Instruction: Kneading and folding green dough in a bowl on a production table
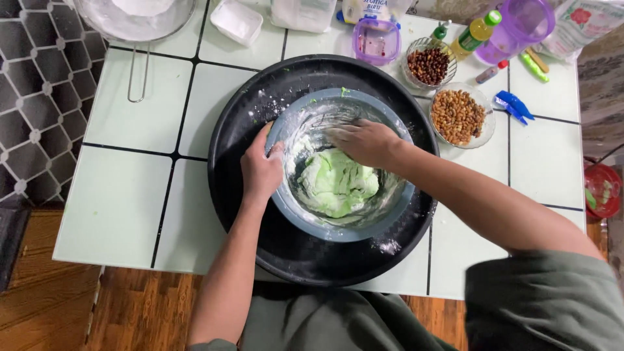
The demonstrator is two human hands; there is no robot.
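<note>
1. Where the pale green tiled table [130, 117] meets the brown wooden floor [58, 312], its near edge runs across the lower part of the view, and everything else stands on the tiles.
2. Centred on the table sits a wide round black tray [247, 117], dusted with white flour.
3. Inside the tray stands a grey-rimmed metal mixing bowl [338, 229], its walls smeared with flour.
4. At the bottom of the bowl lies a soft lump of pale green dough [338, 185].
5. Reaching in from the right, the right hand [365, 141] rests palm down on the far inner wall of the bowl just above the dough, fingers spread flat and gripping nothing.
6. On the near left, the left hand [260, 170] clamps the bowl's rim, fingers curled over the edge.
7. Beyond the tray, to the right, stands a clear glass bowl of tan peanuts [458, 116], and behind it a smaller glass bowl of dark red beans [428, 65].
8. Near these lie a purple lidded plastic box [377, 40] and a blue plastic clip [513, 105].
</note>
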